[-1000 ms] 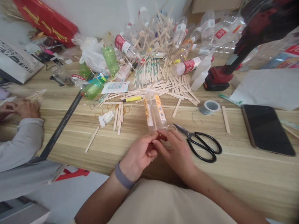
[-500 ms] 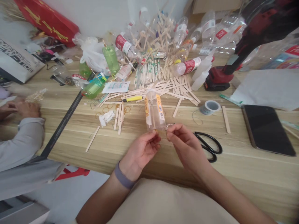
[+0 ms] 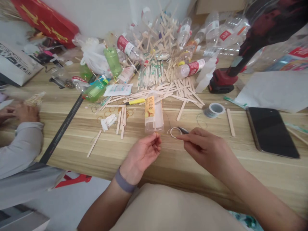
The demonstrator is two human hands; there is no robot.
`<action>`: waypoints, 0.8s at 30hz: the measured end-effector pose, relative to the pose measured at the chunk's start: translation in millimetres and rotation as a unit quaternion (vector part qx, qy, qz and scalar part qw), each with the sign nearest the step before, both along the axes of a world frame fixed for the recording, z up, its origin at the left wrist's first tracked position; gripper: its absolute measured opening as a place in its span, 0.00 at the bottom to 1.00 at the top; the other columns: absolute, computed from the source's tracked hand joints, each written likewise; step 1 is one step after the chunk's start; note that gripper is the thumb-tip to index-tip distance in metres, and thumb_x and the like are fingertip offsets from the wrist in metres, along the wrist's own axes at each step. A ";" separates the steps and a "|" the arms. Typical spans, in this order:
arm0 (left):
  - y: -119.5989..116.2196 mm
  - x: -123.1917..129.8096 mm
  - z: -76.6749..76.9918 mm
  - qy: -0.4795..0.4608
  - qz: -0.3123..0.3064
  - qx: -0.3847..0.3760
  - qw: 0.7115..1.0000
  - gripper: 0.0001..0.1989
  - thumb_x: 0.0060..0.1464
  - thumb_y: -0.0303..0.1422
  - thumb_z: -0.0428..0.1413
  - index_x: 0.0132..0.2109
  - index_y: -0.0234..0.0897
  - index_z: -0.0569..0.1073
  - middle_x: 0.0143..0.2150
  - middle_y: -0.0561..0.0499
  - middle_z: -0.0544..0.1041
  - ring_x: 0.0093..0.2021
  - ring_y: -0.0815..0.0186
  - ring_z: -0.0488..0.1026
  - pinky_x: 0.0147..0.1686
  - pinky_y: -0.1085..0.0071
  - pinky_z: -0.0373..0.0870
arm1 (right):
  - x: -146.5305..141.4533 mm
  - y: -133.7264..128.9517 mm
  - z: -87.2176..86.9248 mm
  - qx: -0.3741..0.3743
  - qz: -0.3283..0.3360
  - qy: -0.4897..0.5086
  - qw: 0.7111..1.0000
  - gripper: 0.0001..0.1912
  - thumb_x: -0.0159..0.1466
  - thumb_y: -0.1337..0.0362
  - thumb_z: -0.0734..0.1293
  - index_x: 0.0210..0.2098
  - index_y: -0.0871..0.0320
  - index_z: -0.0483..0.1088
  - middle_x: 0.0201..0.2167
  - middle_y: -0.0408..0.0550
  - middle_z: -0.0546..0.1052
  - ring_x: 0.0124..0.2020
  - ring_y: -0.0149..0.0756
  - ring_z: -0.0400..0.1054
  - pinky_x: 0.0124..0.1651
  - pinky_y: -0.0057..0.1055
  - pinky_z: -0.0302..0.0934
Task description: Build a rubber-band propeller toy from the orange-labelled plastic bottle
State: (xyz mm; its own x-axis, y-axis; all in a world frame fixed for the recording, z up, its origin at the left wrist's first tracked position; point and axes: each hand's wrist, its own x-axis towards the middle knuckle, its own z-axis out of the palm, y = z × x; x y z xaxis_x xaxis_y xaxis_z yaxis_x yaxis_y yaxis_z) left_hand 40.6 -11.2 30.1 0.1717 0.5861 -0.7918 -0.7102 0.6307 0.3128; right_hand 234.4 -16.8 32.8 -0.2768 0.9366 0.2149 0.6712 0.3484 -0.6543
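A clear plastic bottle (image 3: 158, 116) with a yellow label lies in front of me, its base toward me. At that base the thumb and fingers of my left hand (image 3: 143, 150) pinch something small and orange-brown, too small to make out. My right hand (image 3: 203, 142) is closed, its fingertips on the edge of a thin white ring (image 3: 171, 132) just right of the bottle. Past those fingers pokes the dark tip of the scissors (image 3: 183, 130); their handles are hidden by my right hand.
Behind the bottle are loose wooden sticks (image 3: 168, 93), a yellow cutter (image 3: 136, 101) and many plastic bottles. To the right stand a wire spool (image 3: 214, 109), a phone (image 3: 273, 132) and a red-black power tool (image 3: 222, 80). Another person's hands (image 3: 26, 112) work at far left.
My right hand has shifted right, away from the bottle, and now covers the scissors handles. The bottle has rolled, showing its label's front. The white ring is now plainly visible.
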 end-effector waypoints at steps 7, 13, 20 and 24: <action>-0.3 10.5 -2.7 -0.002 -0.022 0.007 1.000 0.14 0.62 0.21 0.49 0.29 0.29 0.73 0.24 0.51 0.70 0.24 0.74 0.69 0.22 0.80 0.64 | -24.6 23.5 4.4 -0.222 -0.003 -0.044 0.974 0.12 0.52 0.66 0.68 0.14 0.55 0.70 0.16 0.43 0.67 0.19 0.32 0.57 0.25 0.31 0.44; -0.9 11.4 -4.2 0.019 -0.020 0.027 0.999 0.11 0.60 0.21 0.52 0.29 0.29 0.73 0.24 0.52 0.70 0.22 0.75 0.66 0.20 0.79 0.61 | -37.2 30.1 -1.3 -0.485 -0.050 0.312 0.815 0.23 0.43 0.46 0.75 0.13 0.56 0.66 0.08 0.33 0.52 0.13 0.22 0.39 0.19 0.27 0.31; -1.4 13.4 -5.3 0.017 -0.029 0.034 0.999 0.08 0.57 0.22 0.54 0.30 0.30 0.73 0.24 0.53 0.69 0.23 0.76 0.64 0.19 0.79 0.58 | -54.3 13.3 -18.7 -0.452 -0.128 0.415 0.779 0.23 0.41 0.46 0.77 0.18 0.61 0.73 0.10 0.34 0.57 0.15 0.20 0.44 0.18 0.24 0.33; 0.4 12.8 -5.4 0.008 -0.043 0.030 0.999 0.08 0.56 0.23 0.55 0.29 0.30 0.73 0.24 0.53 0.68 0.22 0.75 0.64 0.19 0.79 0.58 | -63.9 10.2 -16.5 -0.472 -0.142 0.480 0.725 0.20 0.40 0.51 0.78 0.24 0.61 0.76 0.14 0.36 0.63 0.17 0.22 0.52 0.17 0.22 0.43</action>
